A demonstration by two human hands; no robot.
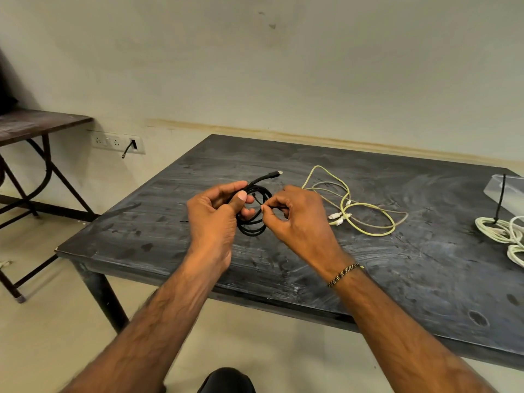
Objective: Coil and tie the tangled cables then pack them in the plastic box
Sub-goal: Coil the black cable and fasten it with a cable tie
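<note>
Left hand (212, 214) grips the black cable (256, 219) coil; right hand (297, 219) pinches a strand beside it. Loosened left fingers could let the loops spring apart.

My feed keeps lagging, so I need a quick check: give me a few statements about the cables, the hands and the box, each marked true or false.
1. Both hands hold the black cable. True: the left hand grips the coil and the right hand pinches it.
2. The black cable lies flat on the table. False: it is held up in the hands.
3. The yellow cable is already coiled and tied. False: it lies loose on the table, tangled with a grey one.
4. The plastic box sits at the table's far right edge. True.
5. A white cable lies near the box. True.
</note>
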